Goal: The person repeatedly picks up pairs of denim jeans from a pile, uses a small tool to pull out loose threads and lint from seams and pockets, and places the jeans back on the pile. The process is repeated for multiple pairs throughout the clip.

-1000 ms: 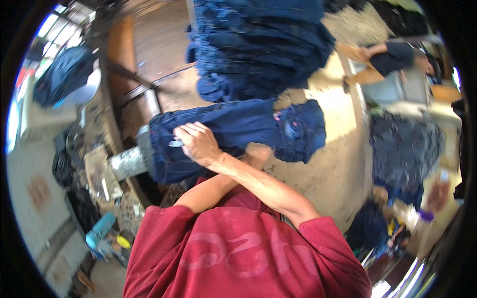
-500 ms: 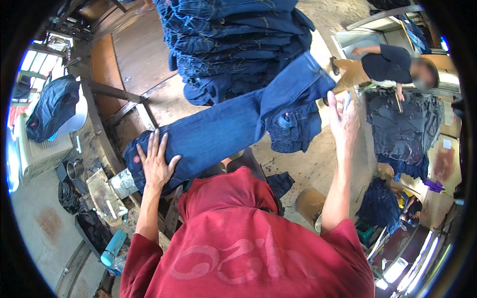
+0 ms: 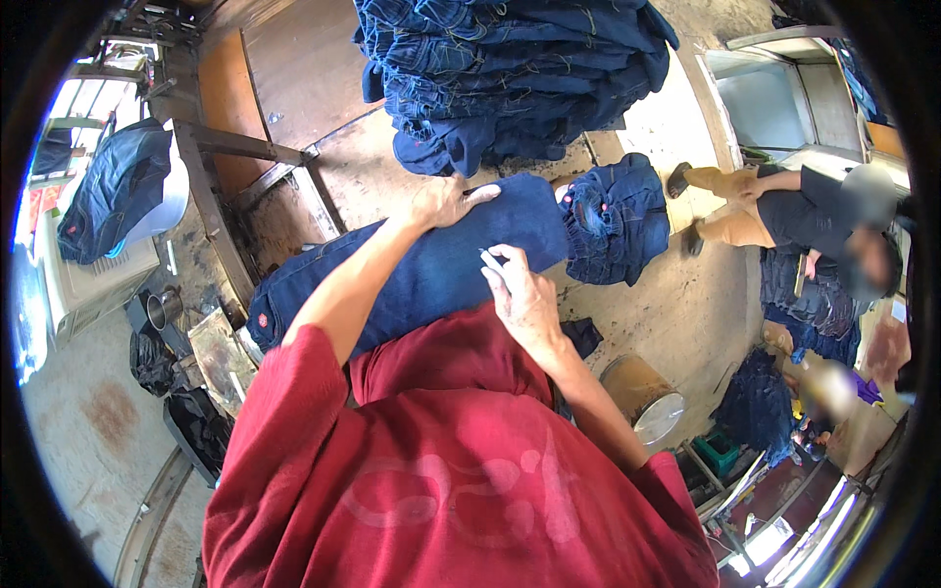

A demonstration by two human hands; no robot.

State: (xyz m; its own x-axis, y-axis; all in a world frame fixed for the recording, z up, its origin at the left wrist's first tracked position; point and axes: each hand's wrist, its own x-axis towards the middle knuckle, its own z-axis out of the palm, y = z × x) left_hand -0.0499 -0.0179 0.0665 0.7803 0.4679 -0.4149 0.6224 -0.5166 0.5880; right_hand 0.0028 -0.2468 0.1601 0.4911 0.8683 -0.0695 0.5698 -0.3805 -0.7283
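A pair of dark blue jeans [image 3: 412, 269] lies stretched across in front of me, apparently over a support that its cloth hides. A small red mark shows at its left end. My left hand [image 3: 446, 204] rests on the far edge of the leg, thumb stretched out over the denim; its other fingers are partly hidden. Just nearer, my right hand [image 3: 524, 299] hovers over or touches the cloth, its fingers pinched around a small pale piece that I cannot make out.
A tall stack of folded jeans [image 3: 520, 78] stands beyond, with a smaller bundle of jeans [image 3: 616, 218] below its right side. A brown drum [image 3: 627, 387] sits at right. A co-worker in dark clothes [image 3: 809, 211] stands farther right. Wooden framing [image 3: 230, 142] runs along the left.
My left hand has moved right along the leg to its far edge. My right hand has come down and left to the cloth. The leg's right end no longer sticks out past the bundle.
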